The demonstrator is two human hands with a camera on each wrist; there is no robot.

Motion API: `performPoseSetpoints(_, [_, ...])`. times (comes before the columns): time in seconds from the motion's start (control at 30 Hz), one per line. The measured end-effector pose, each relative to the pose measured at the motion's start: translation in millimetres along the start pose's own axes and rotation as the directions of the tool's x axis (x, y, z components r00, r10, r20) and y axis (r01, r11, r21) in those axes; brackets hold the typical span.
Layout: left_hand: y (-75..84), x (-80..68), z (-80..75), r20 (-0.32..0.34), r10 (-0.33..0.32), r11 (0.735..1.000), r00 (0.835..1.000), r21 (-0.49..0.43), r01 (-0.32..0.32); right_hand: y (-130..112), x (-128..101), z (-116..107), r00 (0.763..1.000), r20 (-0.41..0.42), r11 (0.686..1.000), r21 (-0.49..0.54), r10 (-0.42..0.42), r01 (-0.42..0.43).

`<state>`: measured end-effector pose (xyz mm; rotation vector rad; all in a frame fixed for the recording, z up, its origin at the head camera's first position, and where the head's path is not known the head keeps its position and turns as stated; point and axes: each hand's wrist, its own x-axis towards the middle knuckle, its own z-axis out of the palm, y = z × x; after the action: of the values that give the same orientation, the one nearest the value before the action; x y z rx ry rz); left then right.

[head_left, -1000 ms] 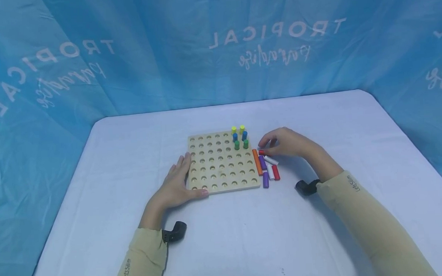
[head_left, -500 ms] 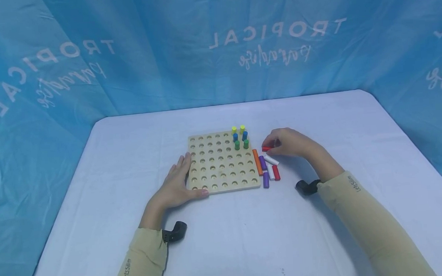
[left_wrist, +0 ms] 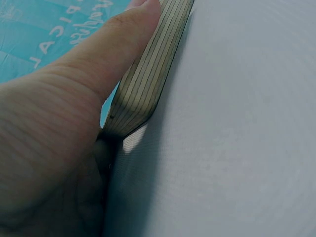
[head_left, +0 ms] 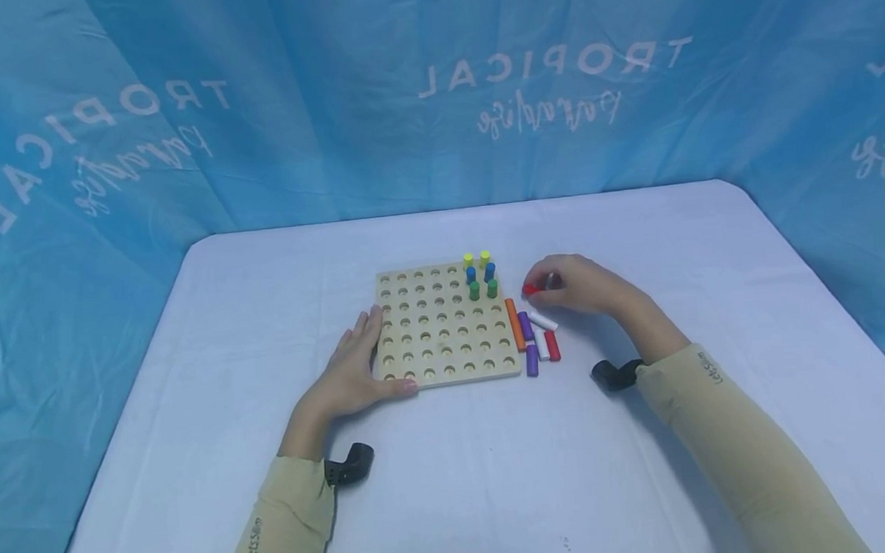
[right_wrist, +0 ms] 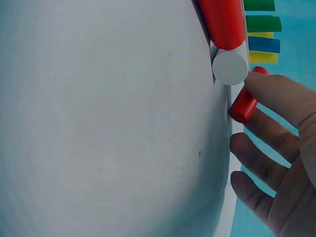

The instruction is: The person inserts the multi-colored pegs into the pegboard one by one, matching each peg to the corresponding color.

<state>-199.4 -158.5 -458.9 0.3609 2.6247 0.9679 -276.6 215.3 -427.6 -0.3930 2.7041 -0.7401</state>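
Note:
A wooden pegboard (head_left: 443, 332) lies on the table with rows of round holes. My left hand (head_left: 353, 371) rests at its near left corner, fingers straight along the left edge and thumb on the front edge. In the left wrist view the thumb (left_wrist: 118, 44) lies against the board's layered side (left_wrist: 148, 74). My right hand (head_left: 574, 282) is right of the board, pinching a red peg (right_wrist: 247, 101) between thumb and index finger, the other fingers spread. Two yellow (head_left: 485, 258), two blue (head_left: 491, 271) and two green pegs (head_left: 492, 289) stand upright in the board's far right holes.
Beside the board's right edge lie orange (head_left: 516, 325), purple (head_left: 532, 359) and white pegs (head_left: 542, 321), plus another red peg (head_left: 552, 346). A white cloth (head_left: 468, 476) covers the table, and a blue printed curtain (head_left: 373, 105) hangs around its back and sides.
My right hand has lifted the red peg from the loose pegs, moved it slightly away from them, and turned it in the fingers. The left hand and board have stayed put.

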Motion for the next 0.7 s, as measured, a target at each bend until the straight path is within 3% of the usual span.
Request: performPoseSetpoints(0.7, [1.0,-1.0,0.8,-0.005,-0.01,1.0,1.0,0.011,0.01,-13.1,-1.0,-0.5,0.984,-0.169,0.99,0.116,-0.062,0.082])
